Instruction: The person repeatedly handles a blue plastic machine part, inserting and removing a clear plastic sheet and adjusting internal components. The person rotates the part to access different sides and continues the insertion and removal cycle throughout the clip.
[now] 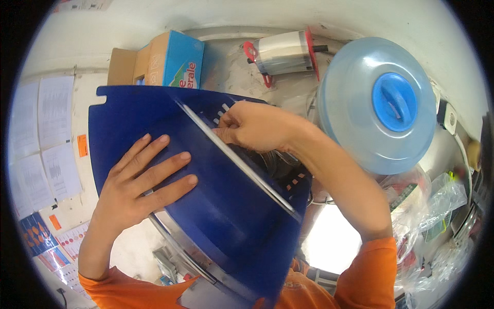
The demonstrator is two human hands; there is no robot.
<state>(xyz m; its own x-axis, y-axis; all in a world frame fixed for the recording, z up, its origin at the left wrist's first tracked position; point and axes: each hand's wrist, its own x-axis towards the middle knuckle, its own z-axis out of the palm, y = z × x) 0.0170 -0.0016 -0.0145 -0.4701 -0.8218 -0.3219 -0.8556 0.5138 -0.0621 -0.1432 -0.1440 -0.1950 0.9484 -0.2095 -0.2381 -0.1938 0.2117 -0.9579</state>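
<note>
A large dark-blue housing (221, 190), curved and glossy, is tilted in front of me. A straight silver strip (247, 170) crosses it diagonally, and a bright metal edge (180, 247) runs along its near left side. My left hand (136, 188) lies open on the blue surface, fingers spread. Beyond the strip, my right hand (257, 126) is closed, thumb and fingers curled together beside a row of slots (221, 113) in the housing. Whatever those fingers hold, if anything, is hidden. Dark, partly see-through parts (278, 162) show in the opening below my right hand.
Behind the housing stand a blue-and-brown cardboard box (180, 59) and a roll with red end pieces (283, 51). A big clear-blue water bottle (355, 103) with a blue cap is close to my right forearm. Plastic bags (437, 206) lie at right; paper sheets (56, 118) hang at left.
</note>
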